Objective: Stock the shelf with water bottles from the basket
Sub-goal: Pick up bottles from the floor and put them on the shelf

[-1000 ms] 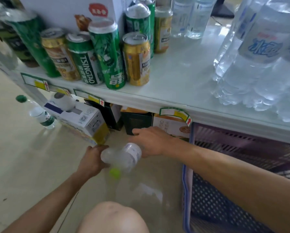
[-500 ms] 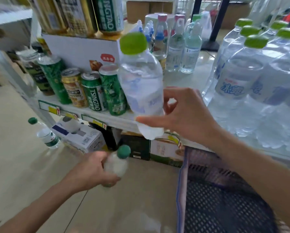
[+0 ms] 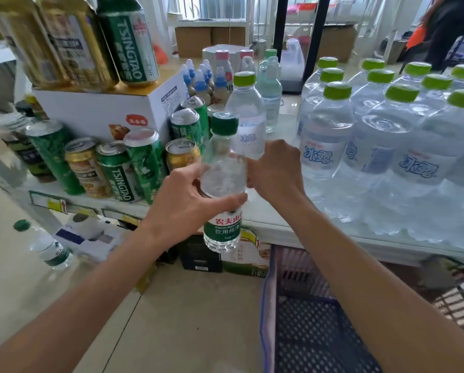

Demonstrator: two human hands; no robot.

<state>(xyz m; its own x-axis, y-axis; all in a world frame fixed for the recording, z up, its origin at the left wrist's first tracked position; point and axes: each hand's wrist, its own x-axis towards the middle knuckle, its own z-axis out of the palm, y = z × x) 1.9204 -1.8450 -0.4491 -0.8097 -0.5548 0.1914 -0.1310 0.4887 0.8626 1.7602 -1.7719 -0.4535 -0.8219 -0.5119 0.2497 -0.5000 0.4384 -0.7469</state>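
My left hand grips a clear water bottle with a dark green cap and a red and green label, held upright in front of the shelf edge. Just behind it, a light-green-capped water bottle stands on the white shelf, and my right hand holds its lower part. Its fingertips are hidden behind the front bottle. Several more light-green-capped bottles stand packed together on the shelf to the right. The blue-rimmed mesh basket sits on the floor at lower right.
Beer cans crowd the shelf's left side, beside a white box with more cans on top. Small drink bottles stand further back. Another green-capped bottle lies on the floor at left. Cartons fill the lower shelf.
My right hand moved its light-green-capped bottle back onto the shelf and lowered it. My left hand raised the dark-green-capped bottle from near the floor to shelf height.
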